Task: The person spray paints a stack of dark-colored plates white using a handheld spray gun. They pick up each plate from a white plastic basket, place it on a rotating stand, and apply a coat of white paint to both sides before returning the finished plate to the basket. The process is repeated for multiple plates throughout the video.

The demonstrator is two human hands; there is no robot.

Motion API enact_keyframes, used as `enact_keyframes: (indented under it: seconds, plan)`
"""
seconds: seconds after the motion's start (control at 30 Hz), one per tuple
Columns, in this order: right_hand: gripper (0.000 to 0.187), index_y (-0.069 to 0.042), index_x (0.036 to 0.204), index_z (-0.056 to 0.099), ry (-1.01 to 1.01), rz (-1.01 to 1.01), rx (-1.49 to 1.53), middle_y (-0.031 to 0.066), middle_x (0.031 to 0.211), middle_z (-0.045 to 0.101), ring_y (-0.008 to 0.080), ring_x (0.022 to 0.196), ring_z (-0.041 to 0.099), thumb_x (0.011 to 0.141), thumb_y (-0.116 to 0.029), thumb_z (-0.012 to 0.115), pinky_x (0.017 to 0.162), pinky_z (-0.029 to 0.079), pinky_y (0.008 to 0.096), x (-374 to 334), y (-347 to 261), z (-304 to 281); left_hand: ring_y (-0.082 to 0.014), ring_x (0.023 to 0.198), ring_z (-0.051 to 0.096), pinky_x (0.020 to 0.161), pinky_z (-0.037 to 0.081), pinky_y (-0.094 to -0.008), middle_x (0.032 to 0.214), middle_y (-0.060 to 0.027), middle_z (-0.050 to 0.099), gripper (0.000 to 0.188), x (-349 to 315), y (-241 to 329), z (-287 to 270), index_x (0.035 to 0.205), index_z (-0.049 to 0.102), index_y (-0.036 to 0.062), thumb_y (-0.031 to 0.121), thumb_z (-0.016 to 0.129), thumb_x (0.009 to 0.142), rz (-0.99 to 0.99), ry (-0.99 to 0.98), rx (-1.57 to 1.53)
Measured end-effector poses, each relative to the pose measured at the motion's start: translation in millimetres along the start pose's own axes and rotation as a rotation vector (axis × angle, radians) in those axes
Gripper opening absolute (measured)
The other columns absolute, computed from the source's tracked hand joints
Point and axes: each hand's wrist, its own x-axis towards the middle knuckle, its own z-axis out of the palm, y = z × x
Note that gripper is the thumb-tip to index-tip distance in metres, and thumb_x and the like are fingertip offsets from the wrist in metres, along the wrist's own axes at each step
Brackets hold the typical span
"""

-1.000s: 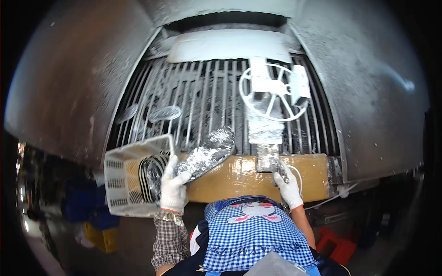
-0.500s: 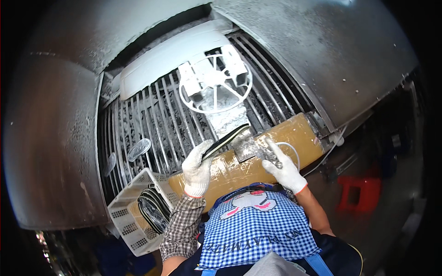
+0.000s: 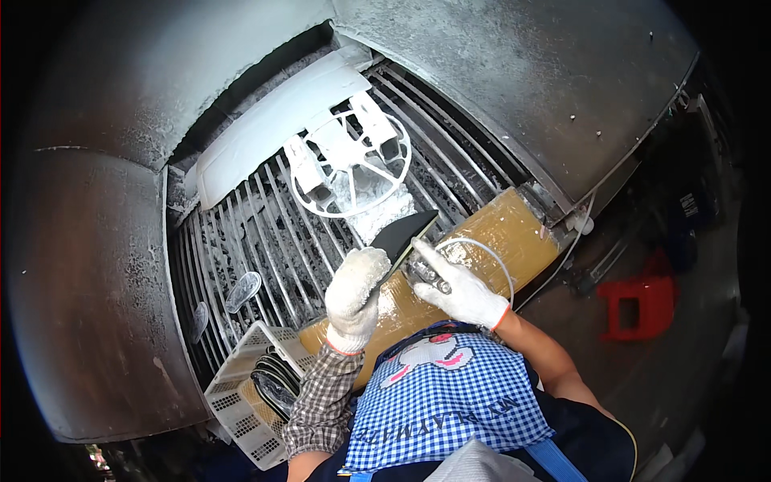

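Note:
My left hand [image 3: 353,291], in a white glove, is closed on one end of a black crescent-shaped piece [image 3: 406,234] with a pale edge. The piece is tilted, and its dark broad face shows. My right hand [image 3: 458,289], gloved too, is wrapped round a metal spray gun [image 3: 424,274] with a thin white hose [image 3: 491,251]. Its index finger reaches forward to the piece's pale edge; whether it touches cannot be told. The piece hides the front of the spray gun. Both hands are above a tape-covered yellow-brown box [image 3: 514,233].
A white-coated spoked wheel [image 3: 351,214] with blocks on it stands on metal bars [image 3: 277,233]. Metal walls [image 3: 88,281] enclose the bars on both sides. A white plastic basket [image 3: 241,406] at lower left holds several dark, pale-edged pieces [image 3: 275,377]. A red stool [image 3: 638,308] stands right.
The black piece has turned from nearly edge-on to show its broad face. My right hand with the spray gun has moved left, close to the piece. The whole view has shifted slightly.

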Motion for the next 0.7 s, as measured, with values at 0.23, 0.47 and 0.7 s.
enact_keyframes:
  seconds: [0.23, 0.47, 0.7]
  plan:
    - [0.081, -0.006, 0.162, 0.023, -0.181, -0.061, 0.17, 0.0306, 0.147, 0.05, 0.0451, 0.131, 0.055, 0.097, -0.029, 0.064, 0.109, 0.044, 0.0427, -4, -27, -1, -0.0343, 0.116, 0.07, 0.107, 0.051, -0.0438, 0.115, -0.0172, 0.074, 0.047, 0, -4, 4, 0.112, 0.074, -0.0002, -0.017, 0.069, 0.069, -0.018, 0.016, 0.014]
    - [0.081, -0.009, 0.163, 0.024, 0.0, 0.124, 0.17, 0.0267, 0.152, 0.049, 0.0367, 0.137, 0.053, 0.096, -0.029, 0.065, 0.112, 0.042, 0.0391, 8, -3, -20, -0.0292, 0.111, 0.072, 0.1, 0.056, -0.0423, 0.113, -0.0138, 0.075, 0.037, 3, -4, -12, 0.111, 0.075, 0.003, -0.012, 0.073, 0.077, -0.112, 0.1, -0.084]
    - [0.076, -0.003, 0.16, 0.031, 0.257, 0.231, 0.452, 0.0211, 0.145, 0.058, 0.026, 0.13, 0.059, 0.094, -0.019, 0.066, 0.109, 0.044, 0.0349, -12, 37, -37, -0.0218, 0.103, 0.069, 0.083, 0.062, -0.0337, 0.12, -0.0156, 0.067, 0.05, 48, -19, -56, 0.141, 0.048, -0.0068, 0.004, 0.062, 0.095, -0.795, 0.556, -0.702]
